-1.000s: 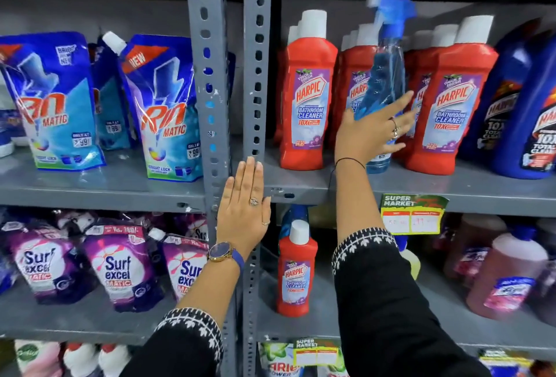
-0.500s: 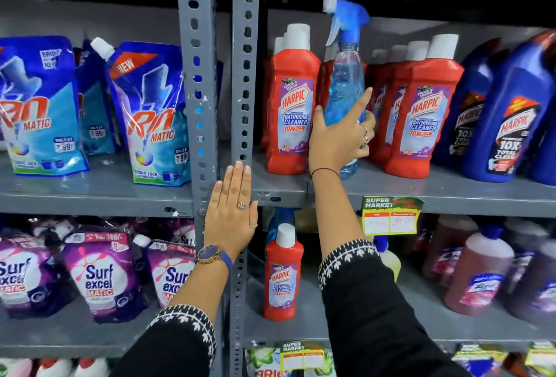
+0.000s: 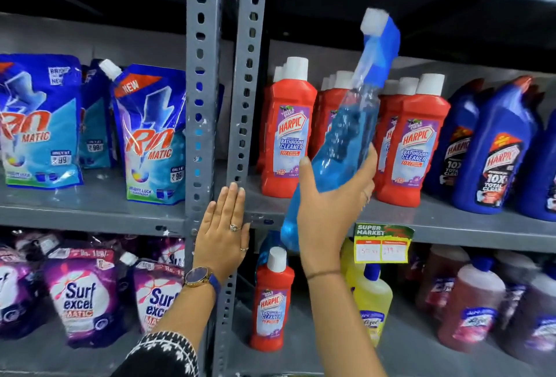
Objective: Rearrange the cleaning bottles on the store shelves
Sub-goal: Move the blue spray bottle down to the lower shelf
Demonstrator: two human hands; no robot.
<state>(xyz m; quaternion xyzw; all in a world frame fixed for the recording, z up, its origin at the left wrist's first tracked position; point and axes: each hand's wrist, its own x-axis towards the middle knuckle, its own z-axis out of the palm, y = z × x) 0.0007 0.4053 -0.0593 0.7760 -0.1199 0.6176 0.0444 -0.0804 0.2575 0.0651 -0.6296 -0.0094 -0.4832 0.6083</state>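
My right hand [image 3: 334, 205] grips a clear spray bottle of blue liquid [image 3: 346, 136] with a blue and white trigger head. The bottle is lifted off the shelf and tilted, its base toward me and its head up to the right. Behind it stand rows of red Harpic bathroom cleaner bottles [image 3: 287, 130] on the upper right shelf [image 3: 451, 226]. My left hand [image 3: 224, 232] lies flat and open against the grey upright posts [image 3: 201, 106]. A single red Harpic bottle [image 3: 270, 301] stands on the shelf below.
Blue Harpic bottles [image 3: 496, 148] stand at the right of the upper shelf. Rin Matic pouches [image 3: 150, 136] fill the upper left shelf, Surf Excel pouches [image 3: 81, 301] the lower left. Yellow [image 3: 371, 301] and reddish cleaner bottles [image 3: 469, 310] stand lower right. A price tag [image 3: 382, 244] hangs on the shelf edge.
My right hand closed on the spray bottle, lifted it off the upper shelf and pulled it toward me, tilting it. My left hand stayed on the posts.
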